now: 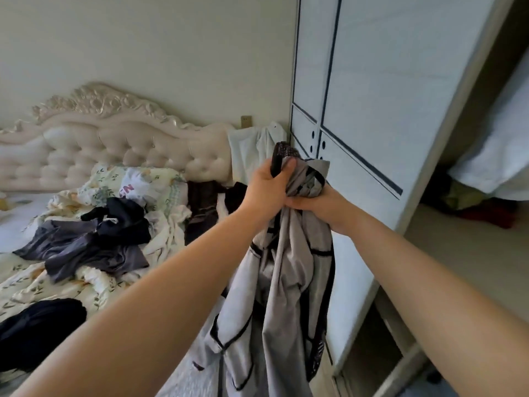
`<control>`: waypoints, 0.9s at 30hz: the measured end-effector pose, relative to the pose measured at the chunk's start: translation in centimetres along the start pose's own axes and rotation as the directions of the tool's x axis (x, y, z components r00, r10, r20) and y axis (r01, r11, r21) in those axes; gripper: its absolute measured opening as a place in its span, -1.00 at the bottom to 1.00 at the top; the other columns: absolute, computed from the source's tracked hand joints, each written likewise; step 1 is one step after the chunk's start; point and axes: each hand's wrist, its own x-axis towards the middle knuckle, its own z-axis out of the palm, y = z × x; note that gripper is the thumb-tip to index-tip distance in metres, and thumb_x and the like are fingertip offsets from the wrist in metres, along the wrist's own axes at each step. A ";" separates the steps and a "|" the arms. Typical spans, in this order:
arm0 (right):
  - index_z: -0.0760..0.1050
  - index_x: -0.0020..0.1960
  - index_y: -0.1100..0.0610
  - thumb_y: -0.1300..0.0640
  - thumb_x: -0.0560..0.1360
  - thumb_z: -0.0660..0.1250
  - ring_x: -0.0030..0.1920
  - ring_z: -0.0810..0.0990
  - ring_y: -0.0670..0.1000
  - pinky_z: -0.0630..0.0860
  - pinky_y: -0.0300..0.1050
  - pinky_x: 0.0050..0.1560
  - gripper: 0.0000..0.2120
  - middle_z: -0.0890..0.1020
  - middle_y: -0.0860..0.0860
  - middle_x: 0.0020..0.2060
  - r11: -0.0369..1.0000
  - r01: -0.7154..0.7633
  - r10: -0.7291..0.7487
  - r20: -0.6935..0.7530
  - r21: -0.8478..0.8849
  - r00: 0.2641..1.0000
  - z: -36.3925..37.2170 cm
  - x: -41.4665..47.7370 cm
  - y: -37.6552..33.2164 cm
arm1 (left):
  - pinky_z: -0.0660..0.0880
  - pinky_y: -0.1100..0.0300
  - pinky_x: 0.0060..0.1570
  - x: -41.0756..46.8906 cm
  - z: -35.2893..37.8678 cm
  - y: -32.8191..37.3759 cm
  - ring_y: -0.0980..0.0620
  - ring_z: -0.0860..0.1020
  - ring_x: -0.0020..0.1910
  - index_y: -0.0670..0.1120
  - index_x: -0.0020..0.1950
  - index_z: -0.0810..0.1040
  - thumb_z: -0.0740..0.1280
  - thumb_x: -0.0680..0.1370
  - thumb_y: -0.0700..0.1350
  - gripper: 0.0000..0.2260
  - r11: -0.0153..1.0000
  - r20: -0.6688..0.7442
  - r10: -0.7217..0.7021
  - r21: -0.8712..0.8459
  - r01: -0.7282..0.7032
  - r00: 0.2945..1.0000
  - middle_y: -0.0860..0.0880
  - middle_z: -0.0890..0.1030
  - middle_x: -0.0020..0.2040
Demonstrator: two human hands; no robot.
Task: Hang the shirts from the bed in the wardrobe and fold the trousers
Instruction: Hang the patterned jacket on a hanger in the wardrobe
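Head view. Both hands are clenched on one garment. The left hand point(267, 190) has fingers and thumb curled round the bunched top of the grey shirt point(286, 282). It also pins a dark patterned piece point(282, 156) that sticks up above the fist; hanger or fabric, cannot tell. The right hand point(323, 207) grips the same bunch from the other side, touching the left.

The shirt, grey with black piping, hangs straight down in front of the wardrobe door point(357, 110), just off its lower panel. The wardrobe opening point(486, 196) lies to the right of the door. The bed point(34, 282) lies left of the door, with dark garments point(94, 239) heaped on it and the headboard point(114, 144) behind.

Step in hand, as I judge it: getting this shirt ready to hang.
- Shake the bunch out and find the collar.
- Hold the collar with one hand and free the other for the hanger.
- Seat both shoulders squarely so the slack cloth does not slide off.
- Keep the hem off the floor.

Writing: a white garment point(134, 187) on the bed, left of the door, shows pink letters; only an "N" reads. A dark band low on the shirt carries pale lettering, too blurred to read.
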 end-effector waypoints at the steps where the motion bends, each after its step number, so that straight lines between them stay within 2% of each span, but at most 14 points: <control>1: 0.61 -0.02 0.02 0.26 0.40 0.44 0.01 0.65 0.01 0.56 -0.10 0.09 -0.79 0.69 0.03 -0.06 1.000 0.001 -0.001 -0.012 -0.020 1.000 -0.3 -0.5 -0.1 | 0.51 0.31 -0.06 0.1 0.7 0.2 0.09 0.60 -0.02 0.05 -0.13 0.54 0.24 0.61 -0.08 -0.85 0.996 0.019 0.054 0.073 -0.056 0.998 -0.02 0.63 0.00; 3: 0.60 -0.02 0.03 0.26 0.41 0.44 0.00 0.65 0.00 0.56 -0.09 0.09 -0.80 0.69 0.04 -0.06 0.997 0.014 -0.024 -0.126 -0.074 0.992 -0.8 -1.5 -0.3 | 0.43 0.25 0.06 0.2 2.1 0.5 0.02 0.52 0.06 0.01 -0.11 0.49 0.22 0.62 -0.10 -0.88 0.956 0.046 0.172 0.233 -0.178 0.984 -0.04 0.50 0.06; 4: 0.59 -0.04 0.04 0.26 0.42 0.43 -0.03 0.65 -0.03 0.55 -0.09 0.07 -0.82 0.69 0.01 -0.10 0.997 0.020 -0.037 -0.212 -0.081 0.976 -1.2 -2.0 -0.4 | 0.40 0.23 0.07 0.1 2.6 0.6 0.01 0.49 0.06 0.01 -0.08 0.47 0.21 0.62 -0.10 -0.90 0.944 0.048 0.205 0.253 -0.211 0.978 -0.03 0.46 0.05; 7: 0.60 -0.14 0.01 0.26 0.41 0.44 -0.09 0.66 -0.04 0.53 -0.05 0.07 -0.85 0.69 -0.05 -0.18 0.998 0.062 -0.068 -0.429 -0.030 0.901 -2.9 -3.6 -1.8 | 0.40 0.27 0.05 0.0 4.0 1.3 0.14 0.51 0.02 0.09 -0.04 0.44 0.20 0.62 -0.10 -0.90 0.960 0.082 0.254 0.099 -0.261 0.964 -0.02 0.52 0.04; 9: 0.61 -0.15 0.01 0.22 0.40 0.45 -0.05 0.66 0.01 0.53 0.01 0.14 -0.88 0.70 -0.02 -0.15 0.996 0.072 -0.085 -0.513 -0.046 0.854 -4.2 -4.5 -3.7 | 0.41 0.48 -0.03 0.1 5.2 1.8 0.40 0.51 -0.03 0.18 0.06 0.38 0.26 0.60 -0.04 -0.88 0.966 0.173 0.256 -0.004 -0.259 0.951 0.17 0.56 0.00; 10: 0.62 -0.16 0.01 0.20 0.40 0.45 -0.06 0.66 0.02 0.53 0.02 0.13 -0.90 0.70 -0.01 -0.16 0.995 0.082 -0.099 -0.527 -0.056 0.844 -4.8 -5.0 -4.9 | 0.38 0.57 -0.08 0.2 5.8 2.0 0.50 0.48 -0.05 0.18 0.13 0.35 0.32 0.55 0.03 -0.79 0.965 0.238 0.254 -0.007 -0.260 0.937 0.27 0.52 0.00; 12: 0.64 -0.20 0.03 0.20 0.40 0.44 -0.08 0.68 0.01 0.55 0.00 0.09 -0.92 0.71 -0.01 -0.18 0.990 0.129 -0.137 -0.536 -0.052 0.833 -6.1 -6.0 -7.4 | 0.35 0.58 -0.01 0.6 7.1 2.5 0.56 0.42 0.00 0.09 0.31 0.30 0.44 0.37 0.20 -0.40 0.957 0.379 0.252 0.040 -0.287 0.891 0.33 0.47 0.08; 13: 0.65 -0.20 0.03 0.20 0.41 0.43 -0.09 0.68 0.00 0.55 -0.02 0.07 -0.91 0.71 -0.02 -0.18 0.986 0.153 -0.160 -0.552 -0.060 0.818 -6.7 -6.5 -8.6 | 0.35 0.51 0.07 0.8 7.9 2.8 0.49 0.43 0.08 0.06 0.38 0.27 0.50 0.28 0.23 -0.24 0.955 0.445 0.236 0.056 -0.290 0.864 0.29 0.48 0.13; 15: 0.64 -0.18 0.04 0.22 0.43 0.42 -0.07 0.67 -0.02 0.54 -0.05 0.10 -0.90 0.71 -0.02 -0.18 0.979 0.192 -0.197 -0.601 -0.074 0.774 -8.0 -7.6 -10.6 | 0.35 0.39 0.10 1.2 9.7 3.2 0.30 0.45 0.15 0.06 0.43 0.24 0.56 0.24 0.20 -0.14 0.947 0.531 0.205 0.104 -0.303 0.822 0.24 0.47 0.17; 17: 0.62 -0.13 0.09 0.24 0.45 0.39 -0.01 0.66 0.03 0.53 0.00 0.14 -0.92 0.70 0.02 -0.14 0.975 0.211 -0.208 -0.638 -0.072 0.742 -9.3 -8.7 -12.1 | 0.34 0.43 -0.04 1.2 11.8 3.7 0.27 0.46 0.04 0.06 0.40 0.29 0.53 0.30 0.18 -0.24 0.921 0.542 0.204 0.177 -0.348 0.816 0.27 0.46 0.05; 19: 0.61 -0.11 0.12 0.23 0.46 0.39 0.03 0.64 0.09 0.52 0.07 0.18 -0.95 0.68 0.07 -0.09 0.979 0.190 -0.190 -0.680 -0.075 0.708 -10.6 -10.0 -13.2 | 0.36 0.38 -0.11 1.0 14.2 4.0 0.18 0.49 0.02 0.02 0.32 0.41 0.45 0.41 0.14 -0.46 0.905 0.523 0.239 0.186 -0.383 0.818 0.22 0.49 0.00; 22: 0.61 -0.02 0.18 0.19 0.44 0.42 0.03 0.65 0.10 0.51 0.09 0.19 -0.86 0.68 0.12 -0.04 0.978 0.176 -0.202 -0.725 -0.113 0.658 -13.0 -12.0 -15.4 | 0.39 0.28 -0.02 0.7 17.9 5.7 0.12 0.50 0.04 -0.04 0.28 0.48 0.35 0.52 0.05 -0.63 0.911 0.474 0.330 0.068 -0.407 0.816 0.11 0.55 0.04; 25: 0.60 0.07 0.18 0.16 0.42 0.44 0.06 0.64 0.07 0.49 0.07 0.22 -0.76 0.67 0.10 0.01 0.963 0.205 -0.264 -0.769 -0.176 0.582 -15.5 -14.0 -18.3 | 0.40 0.50 -0.13 0.8 21.6 8.9 0.22 0.51 -0.06 -0.04 0.24 0.51 0.30 0.57 0.00 -0.73 0.906 0.427 0.407 -0.073 -0.418 0.807 0.23 0.53 -0.05; 27: 0.60 0.06 0.13 0.12 0.41 0.45 0.10 0.62 0.05 0.47 0.06 0.25 -0.76 0.67 0.07 0.03 0.951 0.215 -0.305 -0.789 -0.222 0.533 -17.1 -15.5 -20.0 | 0.44 0.45 -0.08 0.8 24.2 11.4 0.22 0.53 -0.04 0.00 0.24 0.51 0.28 0.58 -0.02 -0.76 0.907 0.401 0.421 -0.161 -0.390 0.814 0.22 0.57 -0.04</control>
